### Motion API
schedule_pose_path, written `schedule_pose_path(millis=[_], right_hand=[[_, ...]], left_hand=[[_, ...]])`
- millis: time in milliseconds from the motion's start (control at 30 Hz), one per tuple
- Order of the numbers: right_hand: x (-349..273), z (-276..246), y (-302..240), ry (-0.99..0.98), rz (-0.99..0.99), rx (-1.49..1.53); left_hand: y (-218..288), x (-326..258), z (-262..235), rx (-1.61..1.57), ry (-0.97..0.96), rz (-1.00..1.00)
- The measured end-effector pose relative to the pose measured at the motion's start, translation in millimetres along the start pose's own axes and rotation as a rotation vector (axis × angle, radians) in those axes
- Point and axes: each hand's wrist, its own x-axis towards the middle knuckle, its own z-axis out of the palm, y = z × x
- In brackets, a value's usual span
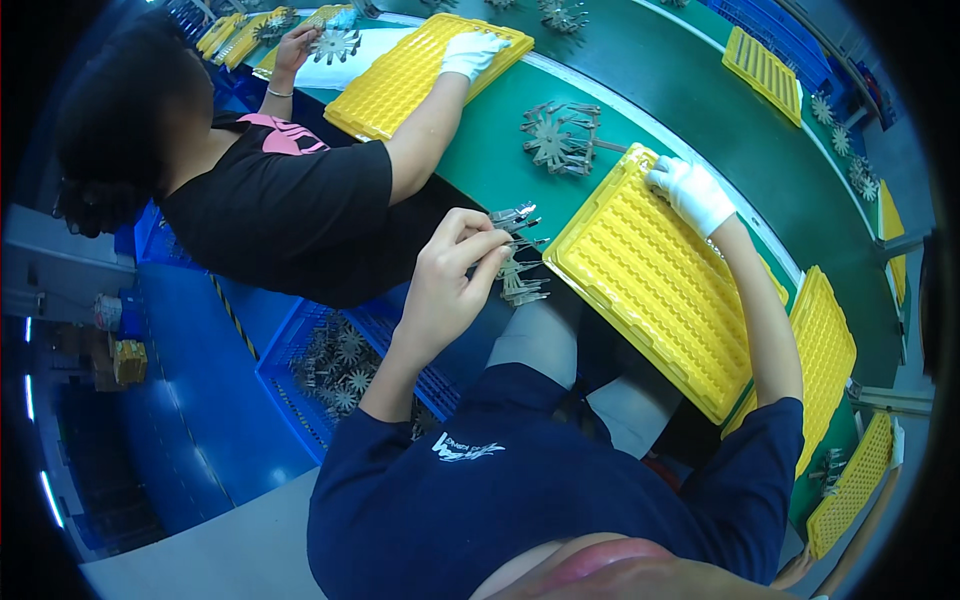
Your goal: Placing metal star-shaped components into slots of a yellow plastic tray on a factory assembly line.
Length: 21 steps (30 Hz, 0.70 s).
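Observation:
My bare left hand (455,275) pinches a star-shaped metal clip rack (521,275) by its middle, holding it upright left of a yellow ribbed tray (655,285). Small clips stick out from the rack's arms. My right hand (692,193), in a white glove, rests at the far end of that tray with its fingertips drawn together in the grooves. Whatever those fingers hold, if anything, is too small to make out. Beyond the tray, another star-shaped rack (562,138) with clips around it lies on the green table (480,150).
At left a co-worker's gloved hand (474,54) lies on another yellow tray (395,85), while their bare hand holds a rack (334,45). A blue crate (290,365) of racks stands low beside me. Further yellow trays (822,350) sit at right. A green belt (790,165) runs behind.

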Motion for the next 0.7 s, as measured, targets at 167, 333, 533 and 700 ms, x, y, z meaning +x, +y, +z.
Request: schedule_pose_path(millis=[167,333,533,700], right_hand=[[-5,6,4,0.088,-0.055,0.058],[-17,17,5,0.154,0.174,0.459],[-6,-57,-83,0.113,0.322,0.764],[-5,-99,-140,0.156,0.165,0.836]], left_hand=[[-2,-5,-4,0.031,0.017,-0.014],[-2,-1,-6,0.044,0.039,0.011],[5,4,-7,0.021,0.052,0.006],[12,11,-3,-0.014,0.021,-0.006]])
